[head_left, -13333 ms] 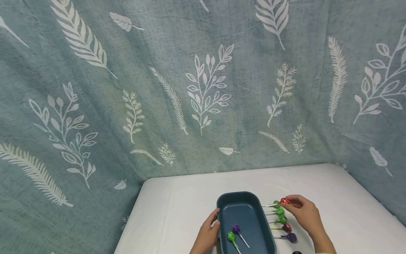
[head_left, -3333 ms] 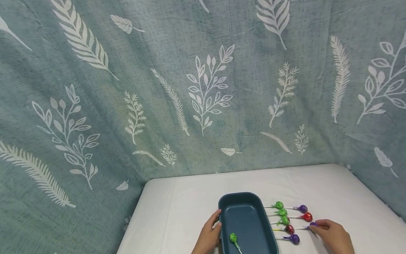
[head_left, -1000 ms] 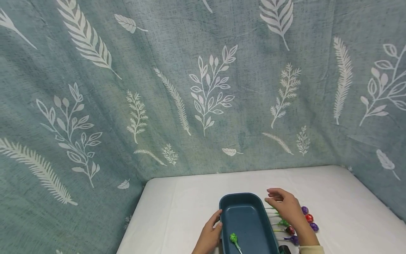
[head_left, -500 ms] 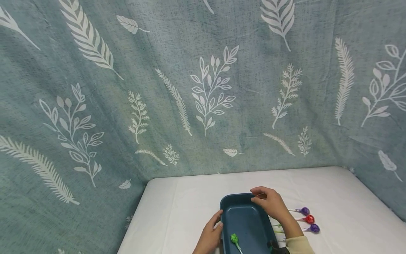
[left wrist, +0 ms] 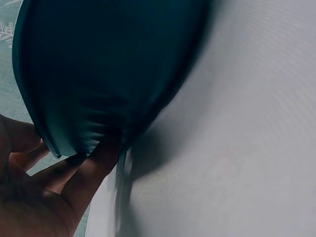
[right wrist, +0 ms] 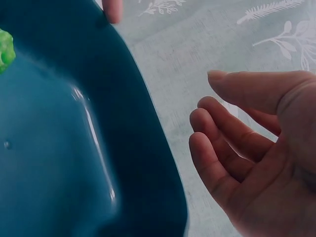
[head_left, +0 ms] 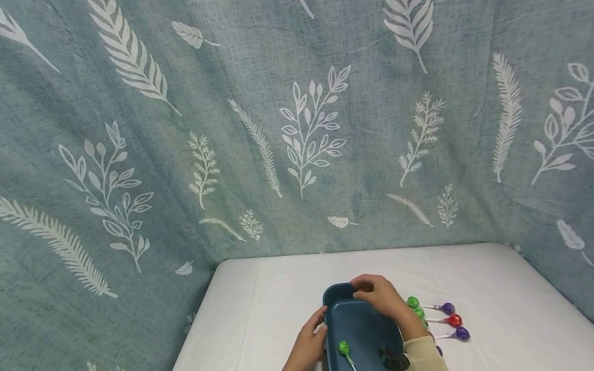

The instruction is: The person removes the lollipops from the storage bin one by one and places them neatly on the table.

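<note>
A deep blue tray [head_left: 357, 314] stands on the table. My left hand [head_left: 306, 340] holds its left side, a finger over the rim and others against the outer wall [left wrist: 94, 108]. My right hand [head_left: 380, 296] hovers over the tray's far end, fingers loosely curved and holding nothing. Inside the tray lies one green lollipop [head_left: 344, 348]. Right of it, a purple lollipop [head_left: 447, 308], a red lollipop [head_left: 455, 320] and another purple lollipop [head_left: 461, 334] form an outer column. Nearer the tray, green lollipops [head_left: 412, 302] and others are partly hidden by my right forearm.
A white cloth covers the table [head_left: 274, 288], and a blue-green curtain [head_left: 297, 154] with white leaf prints hangs behind and beside it. A black wrist camera [head_left: 393, 358] on my right wrist overlaps the tray's near right part.
Since the oldest frame, the purple lollipop has left the tray, and a red and two purple ones now form the outer column. My right hand has released the last and moved left over the tray.
</note>
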Available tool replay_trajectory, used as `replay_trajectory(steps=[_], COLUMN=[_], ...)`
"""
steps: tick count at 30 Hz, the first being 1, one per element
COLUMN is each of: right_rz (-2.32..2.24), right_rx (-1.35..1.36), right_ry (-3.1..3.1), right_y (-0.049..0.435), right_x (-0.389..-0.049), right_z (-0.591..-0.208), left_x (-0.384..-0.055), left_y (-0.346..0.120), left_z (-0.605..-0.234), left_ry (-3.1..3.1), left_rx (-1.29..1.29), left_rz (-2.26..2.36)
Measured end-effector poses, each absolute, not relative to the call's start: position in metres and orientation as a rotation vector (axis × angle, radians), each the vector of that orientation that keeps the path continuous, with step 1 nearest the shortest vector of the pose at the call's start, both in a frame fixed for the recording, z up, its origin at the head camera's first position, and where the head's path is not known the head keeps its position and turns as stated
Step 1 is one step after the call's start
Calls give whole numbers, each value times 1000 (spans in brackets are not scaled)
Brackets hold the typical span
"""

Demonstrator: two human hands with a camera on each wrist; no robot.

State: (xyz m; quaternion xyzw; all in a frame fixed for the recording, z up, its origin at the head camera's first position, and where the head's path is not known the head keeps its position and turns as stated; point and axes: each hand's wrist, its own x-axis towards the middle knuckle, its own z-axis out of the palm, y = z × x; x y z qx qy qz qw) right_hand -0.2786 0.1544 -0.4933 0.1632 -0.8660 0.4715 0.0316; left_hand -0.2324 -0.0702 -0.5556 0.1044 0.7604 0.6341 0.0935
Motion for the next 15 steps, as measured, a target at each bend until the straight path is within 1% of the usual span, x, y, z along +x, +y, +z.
replay_trajectory(steps=[10, 15], right_rz=[1424, 1379], right_rx=[704, 861], right_ry=[-2728, -2779], right_y=[140, 134], right_x=[-286, -289], right_z=[-500, -505], left_x=[-234, -234], left_y=[-71, -72], left_z=[-559, -558], left_ry=[2225, 2174], left_rx=[284, 289], left_rz=[1897, 1920])
